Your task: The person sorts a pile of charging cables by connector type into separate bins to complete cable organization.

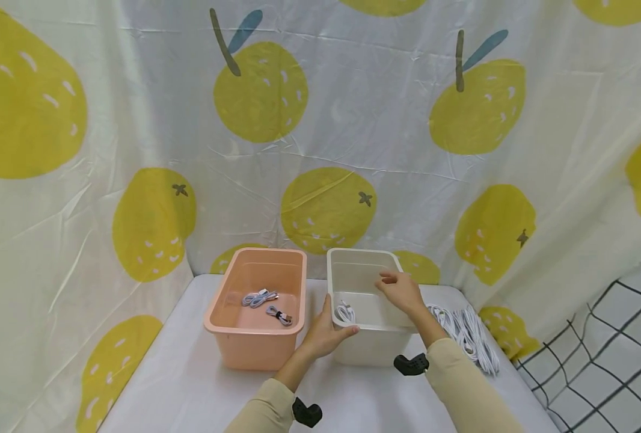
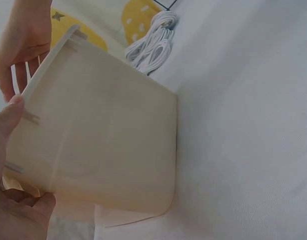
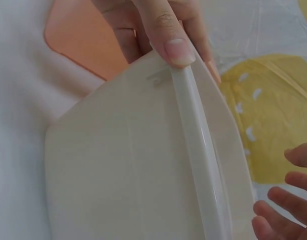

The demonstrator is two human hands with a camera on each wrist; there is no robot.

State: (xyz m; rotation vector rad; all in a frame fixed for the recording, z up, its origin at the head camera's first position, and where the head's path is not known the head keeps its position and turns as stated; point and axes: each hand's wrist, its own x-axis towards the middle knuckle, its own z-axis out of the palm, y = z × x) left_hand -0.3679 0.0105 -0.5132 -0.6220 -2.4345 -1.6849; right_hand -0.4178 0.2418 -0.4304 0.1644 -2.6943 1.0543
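Head view, left hand: the left hand (image 1: pixel 325 334) is clamped on the near left corner of the white bin (image 1: pixel 371 347), thumb along the front rim, fingers down the left side.
Head view, right hand: the right hand (image 1: pixel 401 293) is up over the bin's right side, wrist bent inward, fingers loosely curled and holding nothing.
Head view, white bin: sits on the table (image 1: pixel 190 379) just right of the peach bin (image 1: pixel 255 352), mouth up, long axis running away from the person.
Head view, cables: a white coil (image 1: pixel 345 311) lies in the white bin near the left hand; kinda hard to say if it's one cable or two. A pale bundle (image 1: pixel 260 297) and a black-tied bundle (image 1: pixel 279 315) lie in the peach one, and a long white cable heap (image 1: pixel 469 337) rests on the table at right.
Head view, materials: smooth plastic tubs with rounded corners, a plain white table cover, and a creased curtain (image 1: pixel 347 114) with yellow fruit prints.
Left wrist view, hands: left thumb is on the rim, fingertips on the side wall; right fingers hang apart, by the rim.
Left wrist view, white bin: appears sideways, rim left, base right.
Right wrist view, hands: left thumb presses over the glossy rolled rim; right fingers are spread, slightly bent.
Right wrist view, white bin: rim right, base left, matte wall.
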